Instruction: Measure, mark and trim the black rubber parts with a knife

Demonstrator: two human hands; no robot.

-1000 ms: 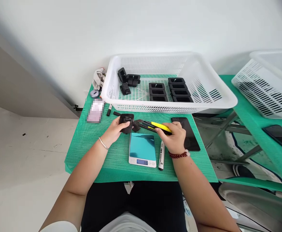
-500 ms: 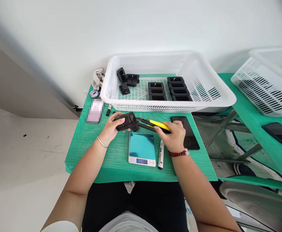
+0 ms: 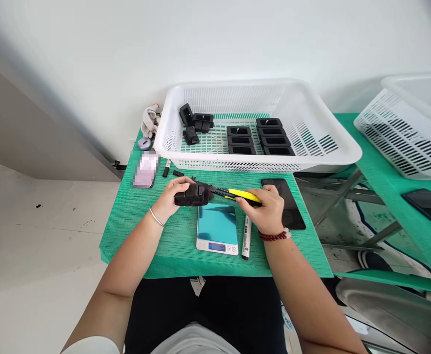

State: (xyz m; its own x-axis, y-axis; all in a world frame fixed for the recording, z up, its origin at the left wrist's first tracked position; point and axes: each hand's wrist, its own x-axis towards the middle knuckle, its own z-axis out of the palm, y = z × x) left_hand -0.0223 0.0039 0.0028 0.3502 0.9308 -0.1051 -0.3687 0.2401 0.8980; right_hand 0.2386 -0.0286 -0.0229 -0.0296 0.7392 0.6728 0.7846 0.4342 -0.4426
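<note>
A black moulded block-shaped part (image 3: pixel 191 195) is gripped in my left hand (image 3: pixel 171 196), thumb on top and fingers curled round it. My right hand (image 3: pixel 266 205) is closed round a slim yellow-and-black-handled tool (image 3: pixel 240 194). Its narrow dark end reaches left and meets the right end of the black part; the exact tip is hard to make out. Just below the part sits a small digital scale (image 3: pixel 217 228) with a shiny blue-green plate and a lit display. Beside the scale, under my right hand, lies a white marker (image 3: pixel 246 238).
Behind my hands a white plastic basket (image 3: pixel 260 164) holds several black parts (image 3: pixel 272 132). A black tablet-like slab (image 3: pixel 292 209) lies at the right, partly under my hand. A blurred phone (image 3: pixel 145 169), another marker (image 3: pixel 167 168) and a glove (image 3: pixel 149 121) are at the left.
My left hand has turned the black part more level and lowered it slightly. The tool's end now touches or overlaps the part's right end. My right hand has barely moved.
</note>
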